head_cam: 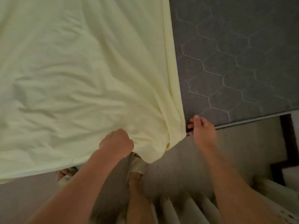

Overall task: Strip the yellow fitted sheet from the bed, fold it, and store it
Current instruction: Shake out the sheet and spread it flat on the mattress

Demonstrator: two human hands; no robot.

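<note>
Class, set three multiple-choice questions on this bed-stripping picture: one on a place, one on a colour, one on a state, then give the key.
1. Where is the bare mattress?
A. right of the sheet
B. left of the sheet
C. under the pillow

2. What colour is the sheet?
A. blue
B. pale yellow
C. red

3. What is the left hand doing?
A. hanging idle
B. lying flat on the mattress
C. gripping bunched sheet

Key: 1 A, grey hexagon-quilted surface shows to the right; 2 B, the fabric is pale yellow; 3 C, folds gather at its grip, while the right hand reaches the mattress edge.
</note>
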